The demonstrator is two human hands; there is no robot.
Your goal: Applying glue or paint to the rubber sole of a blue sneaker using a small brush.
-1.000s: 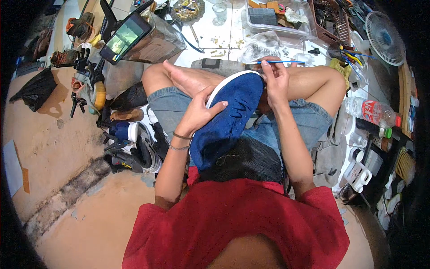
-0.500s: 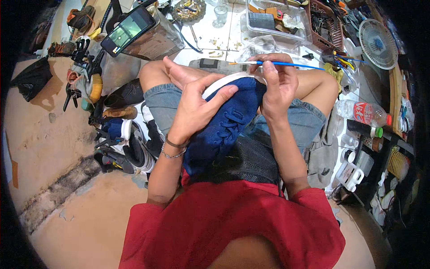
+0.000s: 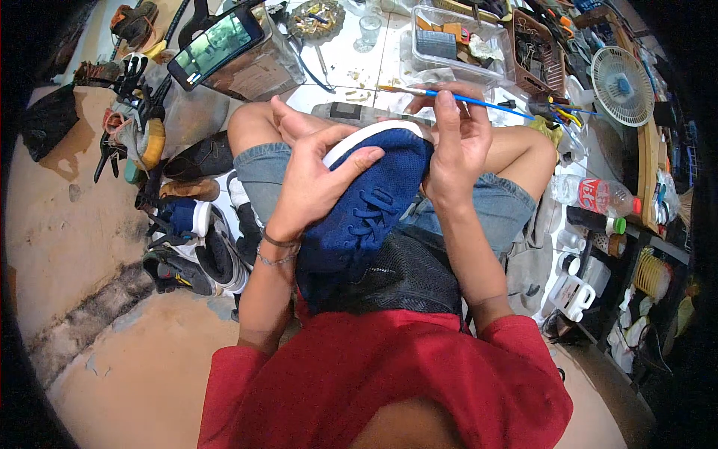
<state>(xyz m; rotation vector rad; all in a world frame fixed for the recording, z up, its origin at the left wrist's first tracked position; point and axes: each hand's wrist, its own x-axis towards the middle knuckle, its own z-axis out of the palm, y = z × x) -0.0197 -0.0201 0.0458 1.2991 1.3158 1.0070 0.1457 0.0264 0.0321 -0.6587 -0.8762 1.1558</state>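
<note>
A navy blue knit sneaker with blue laces and a white sole edge lies over my lap, its toe pointing away from me. My left hand is closed around its left side, thumb on the upper and fingers hidden along the sole. In my right hand a thin paintbrush with a blue handle is pinched. Its bristle end points left, beyond the toe and apart from the sneaker. The right hand's lower part is close to the shoe's right side; I cannot tell whether it touches.
Several shoes stand at the left, some with black clamps. Ahead are a phone on a box, a glass and a clear tub. A white fan, a plastic bottle and a white jug are at the right.
The brush tip has moved up and away from the sneaker's toe. My right hand has dropped from the toe edge to the shoe's right side, and more white sole edge shows.
</note>
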